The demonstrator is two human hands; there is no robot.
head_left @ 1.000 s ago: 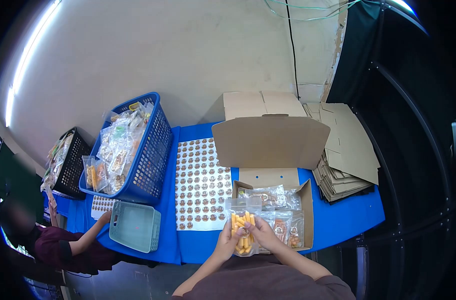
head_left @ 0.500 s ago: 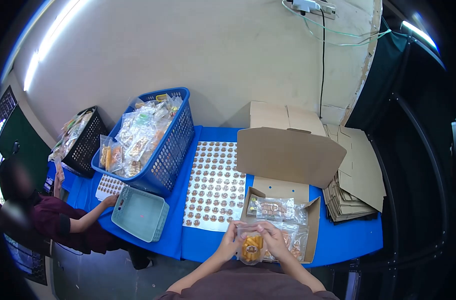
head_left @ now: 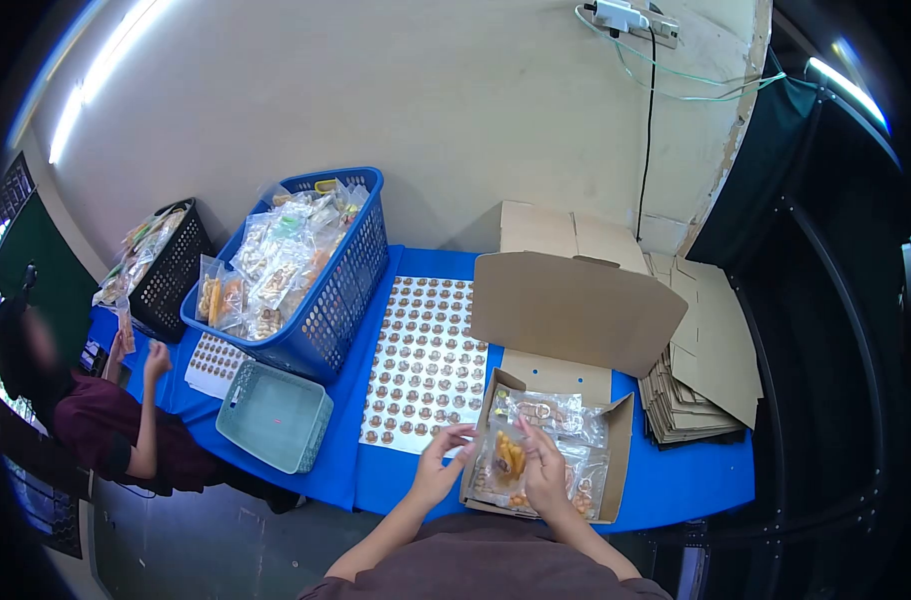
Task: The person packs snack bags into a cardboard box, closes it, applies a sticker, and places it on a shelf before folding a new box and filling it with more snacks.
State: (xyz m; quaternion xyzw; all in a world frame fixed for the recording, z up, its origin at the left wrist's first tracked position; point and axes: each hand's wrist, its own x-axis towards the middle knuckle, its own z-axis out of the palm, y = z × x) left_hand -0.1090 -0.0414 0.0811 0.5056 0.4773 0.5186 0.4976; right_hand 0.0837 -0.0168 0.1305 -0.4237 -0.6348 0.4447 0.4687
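Note:
My right hand (head_left: 546, 474) pinches the top edge of a clear bag of yellow snacks (head_left: 510, 458), which hangs over the left part of an open cardboard box (head_left: 621, 465). Beside the bag on the left is my left hand (head_left: 439, 468), its fingers apart and nothing held in them. Inside the box lie several clear packets (head_left: 546, 412) of snacks. A sheet of round stickers (head_left: 426, 360) lies on the blue table to the left of the box.
A blue basket (head_left: 351, 300) heaped with packets and an empty grey-green tray (head_left: 276, 415) stand left. Beyond them are a black basket (head_left: 181, 285) and a co-worker (head_left: 126, 425) holding a packet. Folded cardboard (head_left: 716, 350) is stacked right, beside a raised box lid (head_left: 576, 310).
The yellow snack bag has moved up and over the box. My left hand has let go of it and shifted left. The co-worker's hand has lifted away from the tray.

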